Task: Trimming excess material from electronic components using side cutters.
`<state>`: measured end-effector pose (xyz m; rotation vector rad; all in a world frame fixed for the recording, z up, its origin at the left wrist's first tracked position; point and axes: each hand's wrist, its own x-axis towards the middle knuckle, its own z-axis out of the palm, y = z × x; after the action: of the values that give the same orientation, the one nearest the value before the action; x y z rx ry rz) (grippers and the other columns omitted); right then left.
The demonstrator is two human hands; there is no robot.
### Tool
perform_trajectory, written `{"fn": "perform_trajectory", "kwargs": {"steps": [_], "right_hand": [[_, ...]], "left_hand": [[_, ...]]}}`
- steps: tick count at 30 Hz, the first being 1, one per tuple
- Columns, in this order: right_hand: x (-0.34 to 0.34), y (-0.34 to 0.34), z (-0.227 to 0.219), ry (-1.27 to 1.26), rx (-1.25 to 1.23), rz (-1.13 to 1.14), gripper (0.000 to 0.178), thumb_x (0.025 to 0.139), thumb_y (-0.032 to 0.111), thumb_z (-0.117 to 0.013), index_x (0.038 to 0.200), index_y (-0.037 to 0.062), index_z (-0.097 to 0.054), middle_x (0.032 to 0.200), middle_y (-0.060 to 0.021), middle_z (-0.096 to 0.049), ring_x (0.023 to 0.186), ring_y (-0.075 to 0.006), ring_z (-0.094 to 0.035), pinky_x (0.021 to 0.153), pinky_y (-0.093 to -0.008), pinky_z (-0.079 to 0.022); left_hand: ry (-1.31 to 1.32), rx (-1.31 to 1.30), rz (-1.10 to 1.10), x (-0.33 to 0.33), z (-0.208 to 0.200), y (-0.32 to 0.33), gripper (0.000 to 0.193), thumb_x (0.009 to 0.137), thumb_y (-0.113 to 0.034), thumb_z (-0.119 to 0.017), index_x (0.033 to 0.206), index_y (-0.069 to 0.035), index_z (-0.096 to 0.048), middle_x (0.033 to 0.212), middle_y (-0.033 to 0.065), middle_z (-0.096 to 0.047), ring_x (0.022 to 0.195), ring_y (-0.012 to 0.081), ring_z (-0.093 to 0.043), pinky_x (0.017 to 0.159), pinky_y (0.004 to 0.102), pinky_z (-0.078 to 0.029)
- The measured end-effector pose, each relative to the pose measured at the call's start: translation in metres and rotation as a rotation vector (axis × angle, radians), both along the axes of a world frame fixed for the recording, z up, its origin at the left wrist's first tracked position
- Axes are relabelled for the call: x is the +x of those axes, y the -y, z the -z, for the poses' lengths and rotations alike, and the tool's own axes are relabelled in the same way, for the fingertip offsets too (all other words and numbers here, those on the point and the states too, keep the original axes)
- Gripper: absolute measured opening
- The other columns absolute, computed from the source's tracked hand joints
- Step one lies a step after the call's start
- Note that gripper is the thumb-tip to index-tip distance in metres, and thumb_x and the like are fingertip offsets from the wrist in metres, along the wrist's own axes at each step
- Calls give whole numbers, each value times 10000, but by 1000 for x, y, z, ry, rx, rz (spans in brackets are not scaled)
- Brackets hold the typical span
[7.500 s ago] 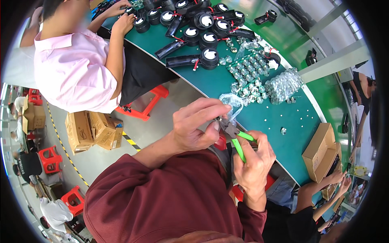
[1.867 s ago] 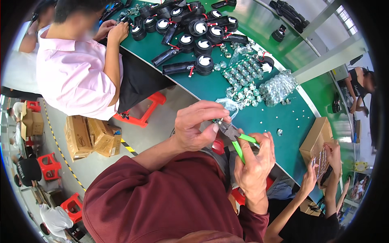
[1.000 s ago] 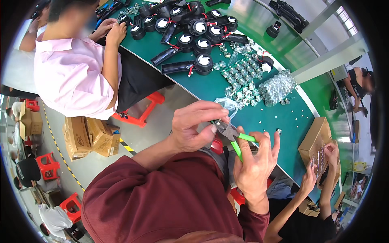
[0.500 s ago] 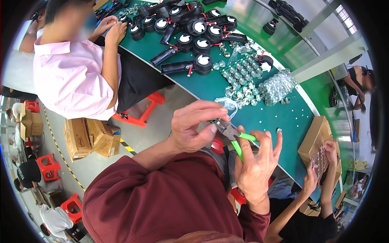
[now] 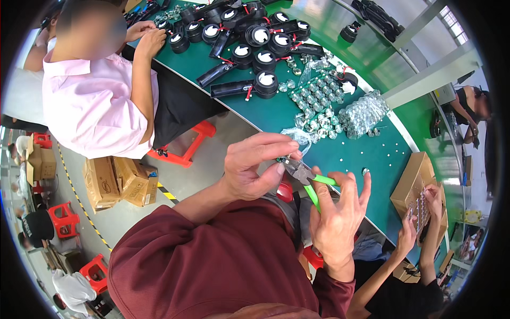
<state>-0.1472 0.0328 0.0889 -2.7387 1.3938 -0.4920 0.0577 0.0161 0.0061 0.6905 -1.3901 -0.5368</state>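
My right hand is closed round the green handles of a pair of cutting pliers. The pliers' jaws point up and left to the fingertips of my left hand. That hand pinches a small part with a bit of green board, mostly hidden by the fingers; the plier tips meet it. Just beyond the fingertips lies a clear plastic bag at the table edge. Farther back sits a loose pile of small clear-domed parts.
On the green table lie black torch-like housings, a tray of clear domes, a bubble-wrapped bundle and small white bits. A person in pink works at left; another's hands reach into a cardboard box.
My hands and the pliers have hardly moved. The person in pink has shifted slightly, with the head leaning a little forward.
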Motion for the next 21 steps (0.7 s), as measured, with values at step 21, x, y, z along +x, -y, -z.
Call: {"fn": "perform_trajectory", "kwargs": {"steps": [21], "right_hand": [[-23, 16, -27, 428, -248, 272, 455, 717, -26, -521, 1117, -77, -732, 1035, -193, -613, 930, -280, -636, 793, -350, -509]], "left_hand": [[-309, 303, 109, 12, 26, -11, 479, 816, 180, -405, 1219, 80, -643, 1133, 189, -614, 944, 252, -696, 848, 382, -631]]}}
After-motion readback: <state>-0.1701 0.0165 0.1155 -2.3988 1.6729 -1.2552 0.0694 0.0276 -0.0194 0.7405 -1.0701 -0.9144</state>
